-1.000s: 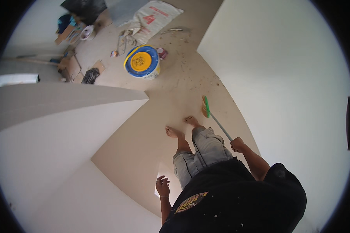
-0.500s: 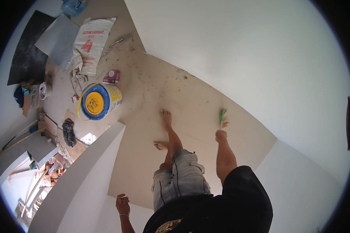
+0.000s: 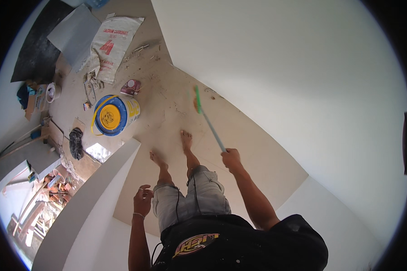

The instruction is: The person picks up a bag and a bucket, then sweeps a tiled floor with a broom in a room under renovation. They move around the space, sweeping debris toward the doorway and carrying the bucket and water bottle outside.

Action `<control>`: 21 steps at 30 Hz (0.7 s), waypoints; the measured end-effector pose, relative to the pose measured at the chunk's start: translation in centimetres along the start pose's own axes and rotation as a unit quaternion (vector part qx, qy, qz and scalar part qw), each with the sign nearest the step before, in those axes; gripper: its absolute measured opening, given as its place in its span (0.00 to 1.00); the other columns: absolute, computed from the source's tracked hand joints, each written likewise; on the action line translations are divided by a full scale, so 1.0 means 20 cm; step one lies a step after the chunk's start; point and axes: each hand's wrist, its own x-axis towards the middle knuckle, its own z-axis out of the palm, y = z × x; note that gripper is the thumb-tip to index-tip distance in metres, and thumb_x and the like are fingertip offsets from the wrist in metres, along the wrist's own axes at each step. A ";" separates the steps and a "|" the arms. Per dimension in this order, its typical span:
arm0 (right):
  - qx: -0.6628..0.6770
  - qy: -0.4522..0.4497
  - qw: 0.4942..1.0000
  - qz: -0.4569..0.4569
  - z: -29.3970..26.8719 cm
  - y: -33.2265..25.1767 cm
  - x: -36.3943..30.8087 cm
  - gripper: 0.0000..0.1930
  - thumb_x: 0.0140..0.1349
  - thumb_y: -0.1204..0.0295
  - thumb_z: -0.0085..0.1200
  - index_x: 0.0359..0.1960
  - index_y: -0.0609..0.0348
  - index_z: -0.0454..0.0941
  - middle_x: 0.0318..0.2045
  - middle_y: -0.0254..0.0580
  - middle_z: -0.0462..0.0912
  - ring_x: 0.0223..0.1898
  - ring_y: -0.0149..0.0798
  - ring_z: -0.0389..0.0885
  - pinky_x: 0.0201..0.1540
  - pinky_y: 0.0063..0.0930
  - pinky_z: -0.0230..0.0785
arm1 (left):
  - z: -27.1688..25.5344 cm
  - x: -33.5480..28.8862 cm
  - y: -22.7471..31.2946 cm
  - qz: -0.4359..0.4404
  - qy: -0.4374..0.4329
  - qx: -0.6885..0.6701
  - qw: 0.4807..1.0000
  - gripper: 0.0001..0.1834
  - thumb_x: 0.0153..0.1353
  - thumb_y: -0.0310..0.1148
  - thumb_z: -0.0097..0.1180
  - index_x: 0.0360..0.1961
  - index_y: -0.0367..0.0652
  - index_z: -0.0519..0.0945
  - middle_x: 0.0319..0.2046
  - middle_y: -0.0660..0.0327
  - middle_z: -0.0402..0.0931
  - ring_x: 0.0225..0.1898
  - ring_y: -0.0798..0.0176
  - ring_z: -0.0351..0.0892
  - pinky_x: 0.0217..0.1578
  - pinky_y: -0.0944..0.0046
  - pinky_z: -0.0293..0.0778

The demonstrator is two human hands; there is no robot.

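Note:
A broom with a green head (image 3: 198,100), orange-brown bristles and a pale grey handle (image 3: 212,130) reaches ahead from my right hand (image 3: 231,160). My fingers are wrapped round the handle's near part. The broom head is at the floor close to the white wall and is slightly blurred. By the left side of my grey shorts, my left hand (image 3: 143,199) hangs with loosely bent fingers, partly apart and holding nothing. My bare feet (image 3: 186,139) stand on the beige floor (image 3: 239,149) between my hands and the broom head.
A lidded blue-and-yellow bucket (image 3: 110,116) stands at left, near a maroon box (image 3: 131,87). Beyond lie a white sack (image 3: 113,47) and a grey sheet (image 3: 74,34). A low white wall (image 3: 95,194) curves along my left; a tall white wall (image 3: 276,58) rises at right. Debris bits dot the floor.
The broom has swung left and farther ahead, its handle now stretched out at a slant. My right hand moved left and my left hand rose beside my shorts. My left foot stepped forward.

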 end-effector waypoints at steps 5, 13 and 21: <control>-0.089 0.138 0.979 0.117 -0.36 0.43 0.11 0.14 0.61 0.73 0.50 0.35 0.79 0.78 0.21 0.48 0.78 0.16 0.38 0.77 0.15 0.37 0.62 | -0.10 0.02 -0.15 -0.059 0.050 0.017 0.997 0.15 0.63 0.31 0.60 0.51 0.39 0.80 0.36 0.54 0.86 0.40 0.58 0.87 0.45 0.59 0.81; -0.261 0.102 0.955 0.095 0.12 0.02 0.96 0.22 0.68 0.58 0.45 0.42 0.61 0.89 0.46 0.51 0.89 0.49 0.52 0.88 0.53 0.42 0.79 | -0.14 -0.05 -0.25 -0.065 0.023 0.055 0.996 0.16 0.62 0.32 0.60 0.50 0.39 0.80 0.34 0.54 0.86 0.39 0.57 0.87 0.44 0.58 0.82; -0.077 0.023 0.994 -0.069 0.92 -1.23 0.62 0.16 0.59 0.67 0.58 0.40 0.70 0.86 0.42 0.59 0.88 0.49 0.56 0.87 0.53 0.42 0.80 | -0.32 0.09 -0.28 -0.059 0.028 0.026 0.998 0.16 0.62 0.33 0.62 0.51 0.40 0.81 0.35 0.55 0.86 0.40 0.59 0.88 0.46 0.59 0.81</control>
